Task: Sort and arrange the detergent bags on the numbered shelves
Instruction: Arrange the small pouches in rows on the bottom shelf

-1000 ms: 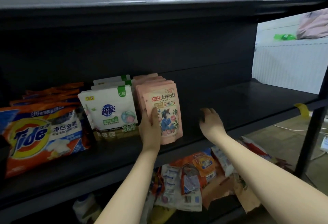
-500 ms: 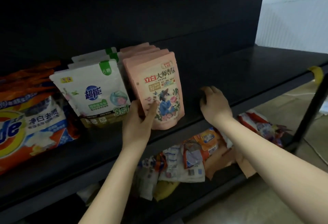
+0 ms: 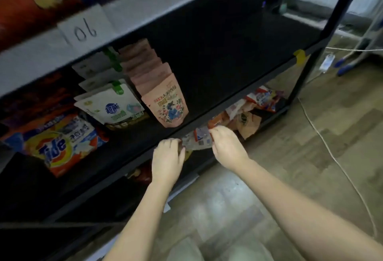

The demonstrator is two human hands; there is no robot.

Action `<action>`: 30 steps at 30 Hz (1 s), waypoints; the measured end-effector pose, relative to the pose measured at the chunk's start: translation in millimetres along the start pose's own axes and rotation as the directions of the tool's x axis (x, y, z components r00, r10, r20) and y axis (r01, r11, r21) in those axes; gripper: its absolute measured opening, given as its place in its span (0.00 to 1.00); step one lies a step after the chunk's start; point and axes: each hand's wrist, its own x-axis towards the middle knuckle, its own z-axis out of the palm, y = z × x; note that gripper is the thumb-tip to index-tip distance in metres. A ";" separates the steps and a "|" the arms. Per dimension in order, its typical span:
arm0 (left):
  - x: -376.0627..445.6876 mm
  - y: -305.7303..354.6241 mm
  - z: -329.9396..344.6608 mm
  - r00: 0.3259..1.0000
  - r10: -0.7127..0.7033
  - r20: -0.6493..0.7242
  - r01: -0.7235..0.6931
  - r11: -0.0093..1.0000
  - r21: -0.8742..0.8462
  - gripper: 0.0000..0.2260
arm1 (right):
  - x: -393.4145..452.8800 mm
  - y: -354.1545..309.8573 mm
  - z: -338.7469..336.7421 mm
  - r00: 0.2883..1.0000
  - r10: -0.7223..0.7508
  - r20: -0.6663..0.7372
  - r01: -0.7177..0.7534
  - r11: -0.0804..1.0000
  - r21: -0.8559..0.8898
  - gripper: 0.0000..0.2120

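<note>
Reaching down past the middle shelf (image 3: 238, 39), we are at the picking-up step: fetching another bag from the jumbled heap on the bottom shelf. Going left to right, the middle shelf holds flat orange Tide bags (image 3: 60, 142), then a row of upright white pouches (image 3: 112, 105), then a row of upright pink pouches (image 3: 169, 103); the stretch to their right is bare. A paper label reading 06 (image 3: 83, 28) sits on the shelf edge above. Below, our left hand (image 3: 166, 157) has its fingers curled at the left edge of a greyish bag (image 3: 199, 141), and our right hand (image 3: 227, 145) pinches its right edge; the picture is blurred, so the left hand's grip is likely but not certain. The bag lies just under the middle shelf's front lip, on top of the loose pile (image 3: 248, 113). Next, we judge, the bag must be drawn out clear of that lip, identified, and stood beside matching ones.
</note>
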 end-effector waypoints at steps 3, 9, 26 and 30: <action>-11.5 37.3 -56.6 0.992 0.116 0.044 -0.117 0.992 0.039 0.10 | -33.4 -31.4 -50.7 1.000 -0.010 0.021 0.011 0.998 -0.062 0.20; -19.9 95.9 -210.2 0.922 0.372 -0.107 -0.362 0.927 0.103 0.06 | -54.4 -83.7 -199.0 0.998 -0.038 -0.056 0.027 0.983 -0.183 0.28; -7.1 25.5 -649.7 0.567 0.400 -0.720 -0.065 0.893 0.445 0.12 | 78.8 -312.8 -596.4 0.606 -0.618 -0.501 0.569 0.777 -0.271 0.17; -17.1 -38.1 -717.0 0.592 0.296 -0.750 0.154 0.871 0.466 0.17 | 121.9 -385.3 -603.7 0.644 -0.677 -0.357 0.645 0.731 -0.222 0.20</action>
